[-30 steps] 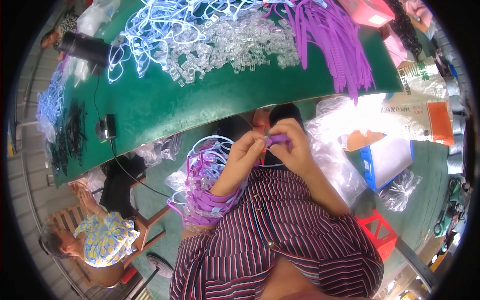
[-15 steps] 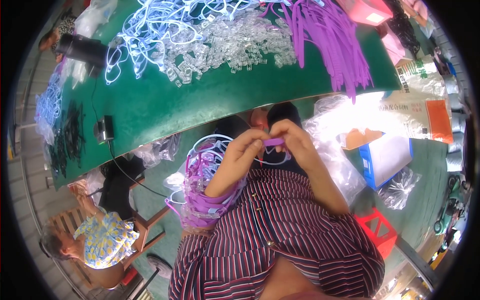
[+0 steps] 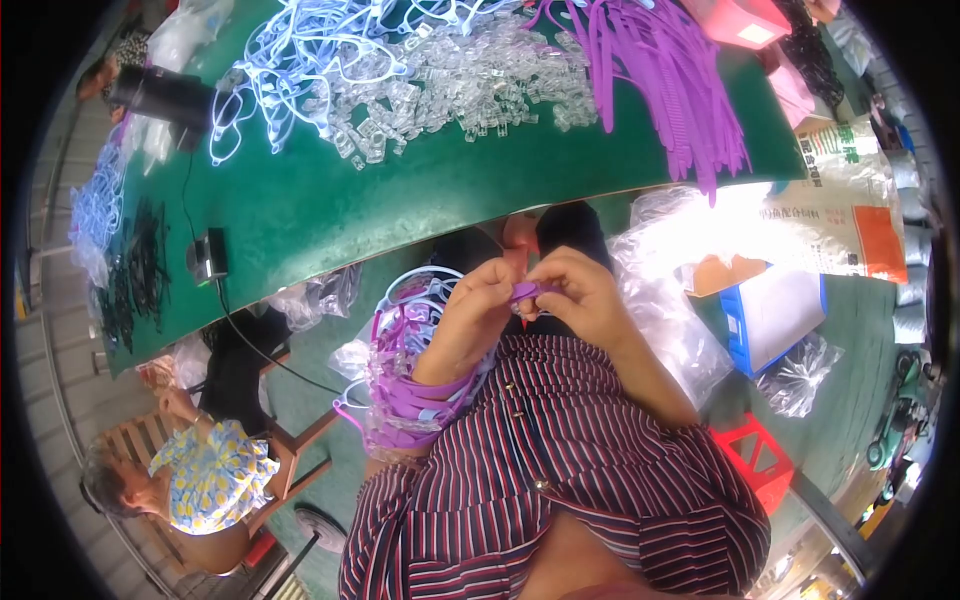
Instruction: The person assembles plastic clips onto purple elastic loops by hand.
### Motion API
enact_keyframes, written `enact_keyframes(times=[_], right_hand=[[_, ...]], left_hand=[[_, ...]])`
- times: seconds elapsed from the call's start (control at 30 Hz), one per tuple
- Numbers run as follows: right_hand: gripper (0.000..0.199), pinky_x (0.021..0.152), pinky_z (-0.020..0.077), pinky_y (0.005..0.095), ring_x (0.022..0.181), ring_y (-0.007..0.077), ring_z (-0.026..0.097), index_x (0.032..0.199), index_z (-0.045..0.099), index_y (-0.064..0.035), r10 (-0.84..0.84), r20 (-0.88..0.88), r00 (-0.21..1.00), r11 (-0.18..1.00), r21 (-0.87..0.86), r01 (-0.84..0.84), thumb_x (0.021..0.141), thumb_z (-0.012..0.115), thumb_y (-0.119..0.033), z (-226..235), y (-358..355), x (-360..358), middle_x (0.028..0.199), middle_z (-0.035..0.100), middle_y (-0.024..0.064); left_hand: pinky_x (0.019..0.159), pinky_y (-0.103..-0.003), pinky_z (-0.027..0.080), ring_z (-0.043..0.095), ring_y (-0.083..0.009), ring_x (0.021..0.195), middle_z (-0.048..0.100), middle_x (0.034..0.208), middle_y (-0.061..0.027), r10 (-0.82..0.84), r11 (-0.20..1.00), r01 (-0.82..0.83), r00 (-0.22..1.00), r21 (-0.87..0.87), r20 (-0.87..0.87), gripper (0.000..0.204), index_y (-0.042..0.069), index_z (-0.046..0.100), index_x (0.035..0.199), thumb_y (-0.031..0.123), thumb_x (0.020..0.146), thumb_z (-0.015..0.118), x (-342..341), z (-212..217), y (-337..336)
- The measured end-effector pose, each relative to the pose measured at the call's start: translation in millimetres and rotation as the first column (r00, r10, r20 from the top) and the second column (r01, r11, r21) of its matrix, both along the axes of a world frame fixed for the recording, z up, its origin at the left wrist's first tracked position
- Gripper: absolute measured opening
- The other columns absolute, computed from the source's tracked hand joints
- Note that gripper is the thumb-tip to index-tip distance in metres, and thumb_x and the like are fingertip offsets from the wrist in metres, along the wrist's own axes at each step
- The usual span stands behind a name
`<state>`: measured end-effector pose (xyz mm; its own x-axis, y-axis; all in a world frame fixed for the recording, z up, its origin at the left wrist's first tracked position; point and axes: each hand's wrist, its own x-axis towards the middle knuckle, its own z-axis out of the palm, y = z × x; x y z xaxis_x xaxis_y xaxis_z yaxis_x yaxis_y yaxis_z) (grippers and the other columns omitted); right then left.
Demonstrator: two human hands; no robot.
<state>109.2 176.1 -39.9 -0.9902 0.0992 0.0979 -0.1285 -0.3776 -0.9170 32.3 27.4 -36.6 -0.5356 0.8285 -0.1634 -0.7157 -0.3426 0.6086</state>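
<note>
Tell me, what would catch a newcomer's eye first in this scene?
Probably the two hands meeting at the centre, the left hand and right hand pinching a small purple piece between them. A bundle of purple and pale blue loops hangs over the left forearm. Above, the green table holds heaps of clear clips and purple strips.

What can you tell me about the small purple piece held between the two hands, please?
The small purple piece is a short, flat strip of what looks like plastic, lying roughly level. The left hand pinches its left end and the right hand its right, in front of the striped shirt, below the edge of the green table. Fingers hide most of it, so finer detail cannot be told.
</note>
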Motion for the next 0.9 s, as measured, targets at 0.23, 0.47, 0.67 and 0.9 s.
enact_keyframes(times=[0.23, 0.47, 0.67, 0.9], right_hand=[[0.017, 0.069, 0.0484, 0.0282, 0.081, 0.0192, 0.057, 0.097, 0.054, 0.0057, -0.008, 0.017, 1.0, 1.0, -0.001, 0.008, 0.08, 0.055, 0.007, 0, 3, 0, 0.093, 0.048, 0.0112], [0.016, 0.07, 0.0466, 0.0265, 0.083, 0.0157, 0.055, 0.088, 0.06, -0.0007, -0.241, -0.266, 0.933, 0.703, 0.615, 0.357, 0.073, 0.065, -0.001, 14, 9, -5, 0.091, 0.051, 0.0094], [0.014, 0.048, 0.0343, 0.0248, 0.052, 0.0085, 0.043, 0.075, 0.055, 0.0013, -0.143, 0.106, 0.984, 0.822, 0.567, 0.058, 0.084, 0.056, -0.009, 4, 12, 3, 0.056, 0.049, 0.0038], [0.016, 0.045, 0.0309, 0.0207, 0.05, 0.0049, 0.041, 0.072, 0.054, 0.0003, 0.028, 0.293, 0.956, 0.957, 0.268, -0.11, 0.085, 0.054, -0.009, 9, 11, 8, 0.057, 0.05, -0.0028]], left_hand=[[0.072, -0.026, 0.045, 0.058, -0.0153, 0.075, 0.058, 0.081, -0.0071, -0.013, 0.987, -0.01, 0.99, -0.162, -0.143, 0.016, 0.003, 0.051, 0.09, 0.019, 0.089, 0.051, 0, 5, -1], [0.072, -0.023, 0.043, 0.056, -0.0102, 0.076, 0.06, 0.079, -0.0039, -0.154, 0.919, 0.031, 0.945, -0.392, -0.287, 0.02, -0.002, 0.058, 0.095, 0.017, 0.088, 0.054, 1, 14, -3], [0.069, -0.022, 0.043, 0.054, -0.0082, 0.075, 0.059, 0.078, -0.0029, -0.203, 0.892, -0.041, 0.853, -0.451, -0.48, 0.019, -0.002, 0.059, 0.09, 0.016, 0.089, 0.053, 4, 2, -3], [0.062, -0.021, 0.042, 0.052, -0.007, 0.068, 0.057, 0.073, -0.003, -0.282, 0.884, 0.036, 0.836, -0.466, -0.471, 0.02, -0.001, 0.058, 0.082, 0.018, 0.086, 0.057, 4, 18, -2]])
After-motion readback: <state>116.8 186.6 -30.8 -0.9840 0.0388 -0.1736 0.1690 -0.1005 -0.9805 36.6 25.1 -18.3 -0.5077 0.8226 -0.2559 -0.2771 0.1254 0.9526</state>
